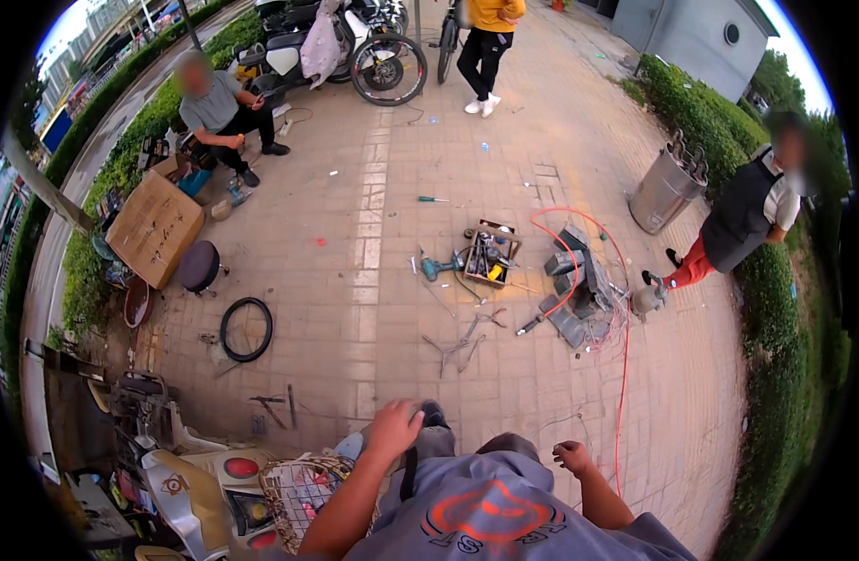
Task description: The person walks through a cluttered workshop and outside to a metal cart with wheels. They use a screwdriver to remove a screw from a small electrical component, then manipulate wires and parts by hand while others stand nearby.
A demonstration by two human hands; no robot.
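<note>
My left hand (395, 430) is in front of my body at the left, back upward, over my leg and close to my dark shoe (433, 412). Its fingers bend loosely, and I see nothing held in them. At the right, my right hand (572, 458) hangs apart from my body with half-curled, darkened fingers; nothing shows in its grip. Ahead on the paving lie several metal hand tools (456, 348). Beyond them are a teal power drill (439, 267) and a wooden toolbox (494, 252) packed with tools.
Left stand a wire basket (303, 491), scooter body (191, 491), black tyre (246, 329), round stool (200, 266) and cardboard box (156, 229). Right are grey blocks (579, 271), a red-orange hose (626, 374) and metal drum (668, 192). People are seated far left, standing at back and right.
</note>
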